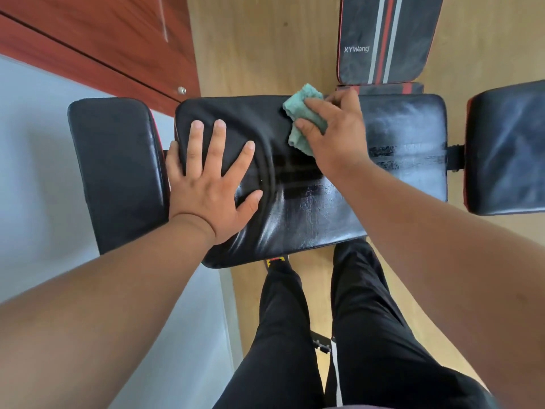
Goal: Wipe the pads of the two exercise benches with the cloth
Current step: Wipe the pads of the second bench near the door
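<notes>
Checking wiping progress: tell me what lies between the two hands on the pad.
Only bare black pad between left hand and right hand, head view.

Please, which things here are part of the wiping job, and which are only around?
Part of the job:
green cloth under the right hand
black pad, pressed by the left hand
striped pad behind it

Only around:
wooden door
wood floor

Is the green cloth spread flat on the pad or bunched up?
Bunched. The cloth shows folded layers sticking out from under the right hand, which presses it on the pad.
</notes>
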